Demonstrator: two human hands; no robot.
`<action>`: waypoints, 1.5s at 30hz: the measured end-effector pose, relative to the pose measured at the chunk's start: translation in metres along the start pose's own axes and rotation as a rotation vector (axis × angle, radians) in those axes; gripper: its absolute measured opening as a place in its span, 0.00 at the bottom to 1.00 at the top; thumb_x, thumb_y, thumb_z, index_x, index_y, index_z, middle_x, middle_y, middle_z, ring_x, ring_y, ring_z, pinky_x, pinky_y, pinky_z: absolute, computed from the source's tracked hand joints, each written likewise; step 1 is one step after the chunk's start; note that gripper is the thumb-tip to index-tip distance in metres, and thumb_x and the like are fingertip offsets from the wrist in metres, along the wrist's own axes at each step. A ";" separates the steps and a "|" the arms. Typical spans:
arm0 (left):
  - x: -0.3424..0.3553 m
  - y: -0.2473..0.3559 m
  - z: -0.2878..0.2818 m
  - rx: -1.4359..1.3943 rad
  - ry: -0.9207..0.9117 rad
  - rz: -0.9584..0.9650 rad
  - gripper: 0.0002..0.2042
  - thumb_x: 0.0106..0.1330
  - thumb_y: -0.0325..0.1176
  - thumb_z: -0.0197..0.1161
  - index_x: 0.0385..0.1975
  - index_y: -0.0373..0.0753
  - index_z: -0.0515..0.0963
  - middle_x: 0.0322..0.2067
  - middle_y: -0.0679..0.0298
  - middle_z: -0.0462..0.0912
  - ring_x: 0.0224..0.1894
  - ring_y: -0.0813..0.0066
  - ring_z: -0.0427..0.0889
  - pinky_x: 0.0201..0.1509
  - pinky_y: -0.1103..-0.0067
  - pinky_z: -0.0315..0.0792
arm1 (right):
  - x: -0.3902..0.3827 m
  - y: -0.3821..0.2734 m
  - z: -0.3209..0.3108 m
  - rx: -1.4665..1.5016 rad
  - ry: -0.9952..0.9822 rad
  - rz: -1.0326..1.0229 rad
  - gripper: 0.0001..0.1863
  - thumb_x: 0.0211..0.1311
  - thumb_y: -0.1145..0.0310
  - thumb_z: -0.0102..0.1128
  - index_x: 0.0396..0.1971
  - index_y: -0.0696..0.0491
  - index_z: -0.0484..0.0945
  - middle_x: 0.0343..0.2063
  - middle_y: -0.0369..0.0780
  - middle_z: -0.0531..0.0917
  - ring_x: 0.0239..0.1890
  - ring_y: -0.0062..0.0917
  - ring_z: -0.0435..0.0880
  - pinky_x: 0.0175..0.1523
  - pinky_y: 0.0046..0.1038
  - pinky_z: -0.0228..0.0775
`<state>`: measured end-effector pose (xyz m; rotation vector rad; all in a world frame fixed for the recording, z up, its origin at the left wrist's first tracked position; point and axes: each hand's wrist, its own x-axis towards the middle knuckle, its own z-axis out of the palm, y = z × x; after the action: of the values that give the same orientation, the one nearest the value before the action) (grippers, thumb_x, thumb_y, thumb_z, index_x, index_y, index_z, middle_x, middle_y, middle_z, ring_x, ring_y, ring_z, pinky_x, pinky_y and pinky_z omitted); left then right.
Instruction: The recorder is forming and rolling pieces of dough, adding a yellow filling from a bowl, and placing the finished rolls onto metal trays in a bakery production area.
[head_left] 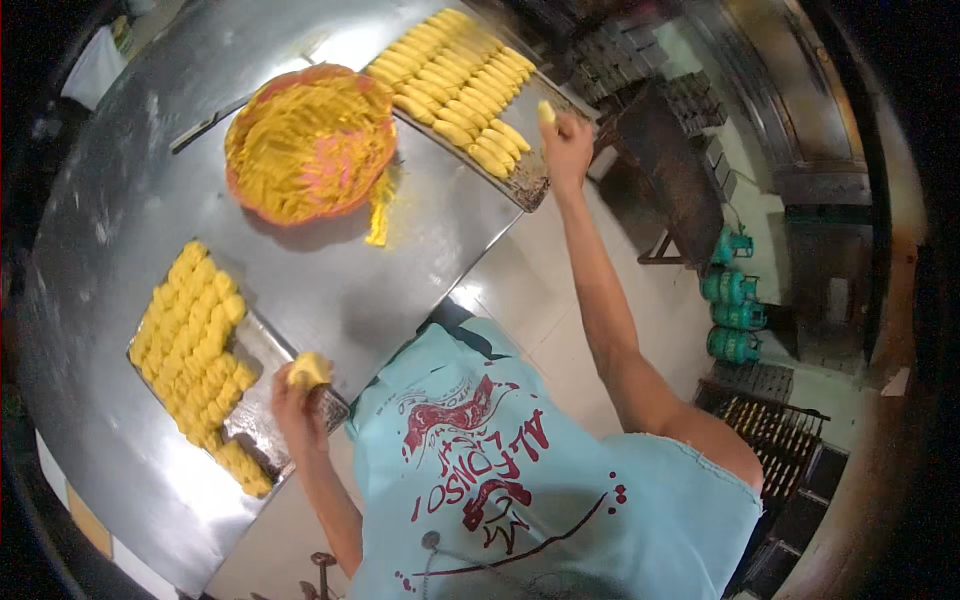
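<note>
At lower left my left hand (298, 405) is closed on a soft yellow dough piece (310, 370), over the bare end of a metal tray (272, 363) that holds tight rows of yellow dough pieces (185, 340). My right hand (567, 150) is closed on a pale yellow dough roll (546, 113) at the edge of a second tray (525, 185), where long rolls (450, 90) lie in rows. Between the trays sits an orange bowl (310, 140) full of yellow crumbly mixture, with some spilled (380, 220) beside it.
The steel table (110, 280) ends just before my body, above a tiled floor (550, 350). On the right are a dark stand (650, 170), stacked trays (690, 100), several green gas cylinders (735, 315) and a loaded rack (755, 430).
</note>
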<state>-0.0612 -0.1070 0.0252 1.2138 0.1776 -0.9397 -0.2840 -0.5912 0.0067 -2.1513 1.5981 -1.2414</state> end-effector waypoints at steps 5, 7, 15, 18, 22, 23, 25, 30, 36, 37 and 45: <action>0.015 -0.051 0.074 0.151 -0.136 -0.108 0.14 0.67 0.30 0.62 0.49 0.32 0.73 0.45 0.52 0.81 0.47 0.56 0.85 0.50 0.70 0.80 | 0.039 0.102 0.083 0.006 -0.366 -0.089 0.13 0.56 0.64 0.69 0.38 0.56 0.86 0.43 0.47 0.80 0.40 0.36 0.82 0.48 0.37 0.74; 0.011 -0.052 0.094 0.185 -0.120 -0.105 0.15 0.67 0.31 0.63 0.49 0.32 0.73 0.45 0.53 0.82 0.47 0.57 0.85 0.49 0.70 0.80 | 0.044 0.100 0.084 0.059 -0.515 0.015 0.14 0.56 0.63 0.69 0.40 0.55 0.87 0.46 0.47 0.79 0.41 0.36 0.83 0.50 0.37 0.75; 0.000 -0.060 0.098 -0.008 0.122 -0.129 0.16 0.70 0.28 0.55 0.55 0.31 0.71 0.48 0.54 0.79 0.49 0.62 0.82 0.54 0.71 0.78 | 0.005 0.016 0.044 0.004 -0.505 -0.129 0.15 0.57 0.74 0.60 0.45 0.57 0.84 0.54 0.53 0.74 0.58 0.47 0.71 0.64 0.40 0.62; 0.028 -0.064 0.094 0.164 -0.041 -0.067 0.16 0.71 0.29 0.56 0.56 0.33 0.72 0.48 0.55 0.80 0.47 0.64 0.81 0.49 0.71 0.78 | -0.083 -0.035 0.060 0.203 -0.609 -0.224 0.22 0.53 0.75 0.60 0.51 0.55 0.81 0.62 0.53 0.68 0.65 0.49 0.65 0.67 0.49 0.58; 0.066 -0.071 0.079 0.684 -0.176 0.082 0.15 0.67 0.29 0.55 0.49 0.31 0.78 0.39 0.58 0.83 0.40 0.67 0.83 0.47 0.75 0.77 | -0.143 -0.075 0.076 -0.258 -0.720 -0.592 0.31 0.51 0.76 0.58 0.61 0.51 0.74 0.72 0.52 0.54 0.74 0.57 0.47 0.70 0.63 0.44; 0.076 -0.074 0.076 0.800 -0.198 0.104 0.14 0.65 0.30 0.57 0.47 0.32 0.80 0.36 0.56 0.84 0.37 0.67 0.84 0.45 0.74 0.76 | -0.148 -0.081 0.082 -0.362 -0.736 -0.503 0.33 0.51 0.75 0.57 0.63 0.49 0.72 0.74 0.51 0.51 0.75 0.59 0.41 0.69 0.67 0.40; 0.097 -0.087 0.075 0.914 -0.247 0.214 0.14 0.62 0.31 0.58 0.44 0.35 0.82 0.33 0.53 0.85 0.35 0.65 0.85 0.41 0.72 0.76 | -0.159 -0.088 0.083 -0.373 -0.599 -0.530 0.32 0.54 0.73 0.56 0.64 0.49 0.72 0.74 0.51 0.50 0.75 0.61 0.40 0.70 0.66 0.38; 0.140 -0.114 0.087 0.988 -0.175 0.350 0.13 0.59 0.35 0.59 0.41 0.40 0.84 0.36 0.49 0.86 0.38 0.46 0.84 0.43 0.61 0.77 | -0.203 -0.137 0.032 -0.448 -0.734 -0.424 0.27 0.59 0.71 0.53 0.61 0.51 0.75 0.74 0.53 0.49 0.75 0.61 0.40 0.72 0.65 0.35; 0.146 -0.114 0.080 1.054 -0.127 0.649 0.11 0.59 0.33 0.61 0.40 0.44 0.85 0.34 0.50 0.85 0.37 0.45 0.84 0.42 0.59 0.77 | -0.292 -0.128 0.016 -0.455 -0.662 -0.580 0.25 0.64 0.68 0.52 0.62 0.46 0.75 0.74 0.50 0.52 0.75 0.55 0.45 0.71 0.64 0.41; 0.142 -0.112 0.078 1.056 -0.127 0.646 0.11 0.59 0.33 0.61 0.40 0.44 0.85 0.34 0.50 0.85 0.37 0.45 0.84 0.42 0.59 0.77 | -0.289 -0.142 0.009 -0.401 -0.681 -0.406 0.26 0.64 0.68 0.53 0.63 0.48 0.74 0.74 0.51 0.52 0.76 0.54 0.45 0.73 0.63 0.37; 0.136 -0.107 0.075 1.298 -0.247 0.806 0.15 0.61 0.35 0.61 0.47 0.48 0.81 0.33 0.50 0.85 0.36 0.47 0.84 0.40 0.58 0.77 | -0.288 -0.107 0.018 -0.510 -0.683 -0.367 0.30 0.62 0.67 0.55 0.66 0.35 0.70 0.74 0.52 0.52 0.74 0.59 0.47 0.70 0.66 0.42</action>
<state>-0.0770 -0.2453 -0.1018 2.0521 -1.2176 -0.3906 -0.2156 -0.3064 -0.0876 -2.8266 1.3288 -0.0613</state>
